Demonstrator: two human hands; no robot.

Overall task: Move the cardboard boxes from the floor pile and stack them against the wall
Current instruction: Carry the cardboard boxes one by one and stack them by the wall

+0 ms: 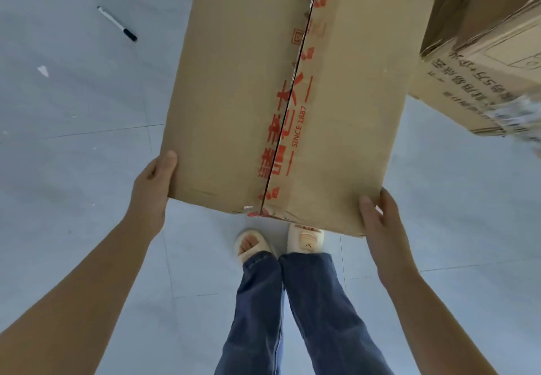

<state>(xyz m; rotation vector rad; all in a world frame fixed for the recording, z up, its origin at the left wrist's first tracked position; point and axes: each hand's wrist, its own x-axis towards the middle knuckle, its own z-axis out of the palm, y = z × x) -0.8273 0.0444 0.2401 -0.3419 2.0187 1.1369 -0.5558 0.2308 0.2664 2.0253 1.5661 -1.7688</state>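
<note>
A long brown cardboard box point(234, 87) with red print along its taped centre seam fills the middle of the view, held above the floor in front of me. My left hand point(152, 187) grips its near left corner, thumb on the top face. My right hand point(380, 225) presses against the near right corner, fingers spread along the side. More cardboard boxes point(483, 61) with black print stand at the upper right, one on top of another. The far end of the held box runs out of the frame.
A black-and-white marker pen point(117, 23) lies on the pale tiled floor point(73, 140) at the upper left, with a small white scrap point(43, 70) nearby. My feet in white slippers point(304, 238) and jeans stand directly under the box's near edge.
</note>
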